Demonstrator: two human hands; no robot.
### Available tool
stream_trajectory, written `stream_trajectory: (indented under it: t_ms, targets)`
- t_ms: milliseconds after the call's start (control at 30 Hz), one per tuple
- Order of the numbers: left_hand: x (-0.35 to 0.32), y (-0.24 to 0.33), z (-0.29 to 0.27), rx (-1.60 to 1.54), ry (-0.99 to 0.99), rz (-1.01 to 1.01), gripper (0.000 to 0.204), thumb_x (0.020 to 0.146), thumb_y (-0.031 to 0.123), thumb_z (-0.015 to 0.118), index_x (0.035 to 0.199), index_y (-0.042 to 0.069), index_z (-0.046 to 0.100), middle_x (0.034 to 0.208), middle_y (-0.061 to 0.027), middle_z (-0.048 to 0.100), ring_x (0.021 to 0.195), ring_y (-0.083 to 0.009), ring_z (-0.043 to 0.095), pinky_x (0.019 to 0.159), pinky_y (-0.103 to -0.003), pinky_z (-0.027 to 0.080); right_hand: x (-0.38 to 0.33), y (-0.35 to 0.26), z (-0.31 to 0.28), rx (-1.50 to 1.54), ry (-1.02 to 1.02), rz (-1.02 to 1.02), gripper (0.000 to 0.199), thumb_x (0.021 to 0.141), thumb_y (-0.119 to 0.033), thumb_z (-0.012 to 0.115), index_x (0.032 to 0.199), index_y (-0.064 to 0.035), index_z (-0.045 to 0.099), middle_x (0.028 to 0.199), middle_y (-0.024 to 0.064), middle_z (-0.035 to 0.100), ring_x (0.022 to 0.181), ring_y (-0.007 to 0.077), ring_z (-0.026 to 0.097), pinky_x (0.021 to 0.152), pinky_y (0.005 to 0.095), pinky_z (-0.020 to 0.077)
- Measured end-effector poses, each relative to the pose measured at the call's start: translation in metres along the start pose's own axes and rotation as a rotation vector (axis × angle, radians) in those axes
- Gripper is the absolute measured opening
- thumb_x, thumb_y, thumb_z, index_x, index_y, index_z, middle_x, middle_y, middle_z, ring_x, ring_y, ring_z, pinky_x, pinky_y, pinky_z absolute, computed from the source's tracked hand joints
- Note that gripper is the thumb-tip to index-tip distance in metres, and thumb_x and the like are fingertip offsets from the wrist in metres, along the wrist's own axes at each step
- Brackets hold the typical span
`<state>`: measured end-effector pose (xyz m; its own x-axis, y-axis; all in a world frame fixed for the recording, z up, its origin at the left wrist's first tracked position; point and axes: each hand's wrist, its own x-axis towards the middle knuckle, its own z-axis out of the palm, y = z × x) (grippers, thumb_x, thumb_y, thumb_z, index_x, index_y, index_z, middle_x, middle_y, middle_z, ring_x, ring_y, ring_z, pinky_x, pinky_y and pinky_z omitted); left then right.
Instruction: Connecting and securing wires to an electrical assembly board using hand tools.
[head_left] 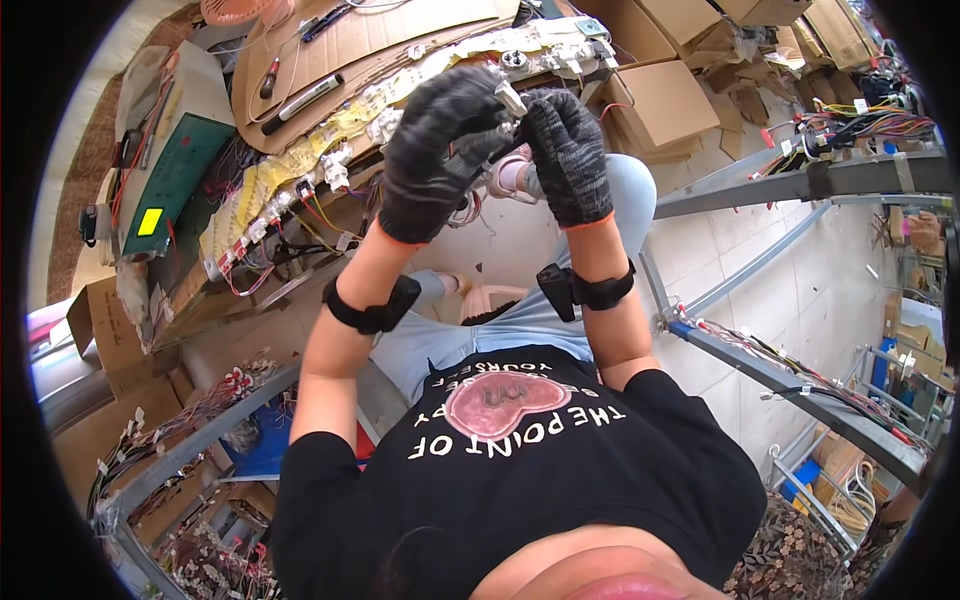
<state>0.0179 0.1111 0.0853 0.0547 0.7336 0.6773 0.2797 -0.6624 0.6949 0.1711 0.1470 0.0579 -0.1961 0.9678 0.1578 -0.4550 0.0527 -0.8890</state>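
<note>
Both my hands wear dark grey knit gloves with orange cuffs and are raised together over the near edge of the workbench. A small white plastic connector [511, 99] sits between their fingertips. My right hand [566, 155] is closed, its fingertips pinched at the connector. Motion blurs my left hand [437, 145]; it curves toward the same connector, and its grip is unclear. Any wires running from the connector are hard to make out. Just beyond the hands, a row of white connectors and sockets [515, 60] lines the bench along yellow tape [290, 165].
On a cardboard sheet [400, 25] lie a black-and-white marker [302, 104] and a screwdriver [269, 79]. A green device with a lit yellow display [150, 221] stands at left. Open cardboard boxes [662, 105] are at far right. Metal rails [800, 395] carry wire bundles on both sides.
</note>
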Motion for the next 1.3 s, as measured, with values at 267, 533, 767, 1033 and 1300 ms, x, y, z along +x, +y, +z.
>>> stream_trajectory:
  t_ms: [267,533,767,1033,1300]
  targets:
    - [0.015,0.03,-0.017,-0.371,-0.043,-0.613,0.034,0.086,0.009,0.064,0.118,-0.001,0.058,0.102,-0.0095,0.065,0.087,-0.0118,0.061,0.075,-0.025,0.052,-0.004,-0.02,0.003,-0.13,-0.207,0.005,0.009,0.087,-0.003,0.059,0.096,0.0002,0.059,0.083,0.0026,0.061,0.078,0.009,0.057,0.072,0.0238,0.0468]
    - [0.008,0.028,-0.003,-0.492,0.095,-0.837,0.025,0.085,0.01,0.064,0.107,-0.003,0.062,0.095,-0.0091,0.066,0.085,-0.0134,0.062,0.078,-0.026,0.051,-0.018,-0.009,0.009,-0.853,0.013,-0.927,0.022,0.068,0.001,0.072,0.087,-0.0077,0.068,0.093,0.0054,0.059,0.087,0.0232,0.057,0.076,0.0348,0.0464]
    - [0.004,0.027,0.005,-0.475,0.169,-0.752,0.026,0.087,0.011,0.063,0.11,0.0,0.062,0.098,-0.0065,0.066,0.085,-0.0107,0.06,0.078,-0.025,0.05,-0.01,-0.008,0.006,-0.459,0.089,-0.606,0.018,0.075,0.001,0.069,0.092,-0.0028,0.066,0.093,0.006,0.062,0.087,0.0186,0.058,0.079,0.032,0.0477]
    - [0.002,0.026,0.017,-0.218,0.261,-0.426,0.034,0.073,0.001,0.074,0.106,0.001,0.064,0.098,-0.0058,0.066,0.088,-0.0114,0.061,0.081,-0.027,0.051,-0.024,-0.019,0.037,0.044,0.369,-0.33,0.024,0.078,0.005,0.065,0.101,-0.0032,0.063,0.09,0.0063,0.065,0.08,0.0174,0.061,0.078,0.0307,0.0491]
    - [0.004,0.034,0.023,-0.326,0.322,-0.528,0.033,0.073,-0.001,0.073,0.105,-0.001,0.064,0.098,-0.0061,0.066,0.087,-0.0118,0.061,0.08,-0.028,0.051,-0.008,-0.03,0.012,-0.84,0.123,-1.045,0.029,0.066,0.006,0.068,0.093,-0.0069,0.067,0.088,0.0083,0.064,0.077,0.0235,0.059,0.069,0.0336,0.0458]
